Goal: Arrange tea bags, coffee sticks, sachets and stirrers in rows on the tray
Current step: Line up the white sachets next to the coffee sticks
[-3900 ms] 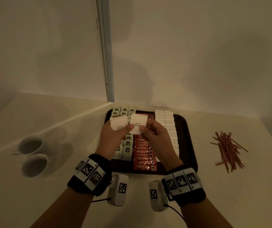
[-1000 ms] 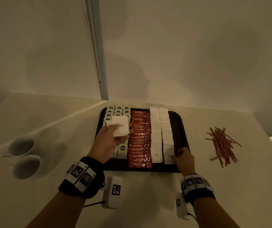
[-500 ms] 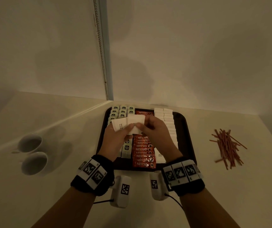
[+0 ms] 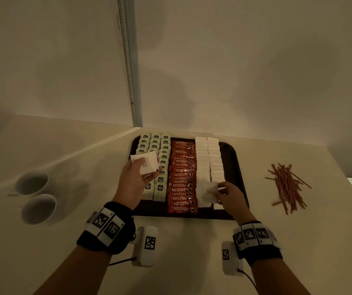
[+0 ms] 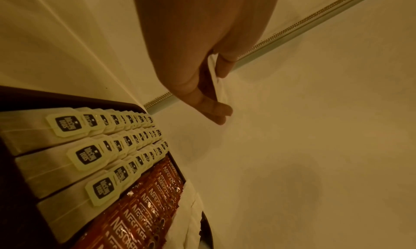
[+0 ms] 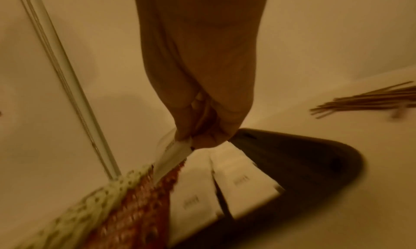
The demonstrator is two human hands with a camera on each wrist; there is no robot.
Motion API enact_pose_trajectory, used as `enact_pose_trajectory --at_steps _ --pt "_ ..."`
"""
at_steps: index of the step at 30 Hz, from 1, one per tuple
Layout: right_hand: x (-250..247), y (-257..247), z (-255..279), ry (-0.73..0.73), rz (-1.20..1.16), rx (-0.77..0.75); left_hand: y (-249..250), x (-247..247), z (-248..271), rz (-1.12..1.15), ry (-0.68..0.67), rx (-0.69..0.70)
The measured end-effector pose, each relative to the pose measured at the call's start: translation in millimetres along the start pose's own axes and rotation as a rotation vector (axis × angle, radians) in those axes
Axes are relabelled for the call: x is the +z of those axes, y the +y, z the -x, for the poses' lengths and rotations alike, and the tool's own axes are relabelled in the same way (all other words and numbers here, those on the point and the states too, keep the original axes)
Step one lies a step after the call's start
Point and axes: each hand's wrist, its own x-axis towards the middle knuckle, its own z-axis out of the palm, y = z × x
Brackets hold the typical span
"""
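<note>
A dark tray (image 4: pixel 235 165) holds rows of tea bags (image 4: pixel 156 150), red coffee sticks (image 4: pixel 182 177) and white sugar sachets (image 4: pixel 208 158). My left hand (image 4: pixel 134 179) hovers over the tea bags and holds a small stack of white sachets (image 4: pixel 146 162), seen edge-on as held sachets (image 5: pixel 217 82) in the left wrist view. My right hand (image 4: pixel 228 195) pinches one white sachet (image 4: pixel 210 191) low over the near end of the sachet rows; the right wrist view shows that sachet (image 6: pixel 171 156) between finger and thumb. Brown stirrers (image 4: pixel 287 186) lie in a loose pile on the table, right of the tray.
Two white cups (image 4: pixel 35 194) stand on the table at the left. A wall rises right behind the tray, with a vertical strip and bead chain (image 4: pixel 128 71). Bare table (image 4: pixel 188 252) lies between the tray and me.
My right hand has taken a sachet from the stack in my left hand and carried it right and down to the near end of the sachet rows. The left hand stays over the tea bags.
</note>
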Motion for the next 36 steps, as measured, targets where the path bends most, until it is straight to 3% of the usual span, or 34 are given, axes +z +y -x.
enact_pose_trajectory --at_steps 5,13,20,23,28,31,36 --pt "13 18 4 -0.010 0.016 0.122 -1 -1 -1 -0.008 0.033 -0.018" --pt "29 23 -2 0.015 0.079 0.140 0 2 -2 -0.008 0.105 -0.012" --pt "33 14 0 0.082 0.243 0.059 -1 1 -3 -0.184 -0.043 0.100" --pt "23 -28 7 0.089 0.027 -0.163 0 2 -6 -0.414 -0.066 0.201" --pt "11 -110 18 -0.235 -0.407 -0.391 7 20 -3 -0.683 -0.111 0.357" --pt "13 -123 23 -0.233 -0.494 -0.415 11 31 1 -0.656 -0.144 0.405" --pt "13 -122 29 -0.257 -0.726 -0.322 12 32 5 -0.647 -0.169 0.385"
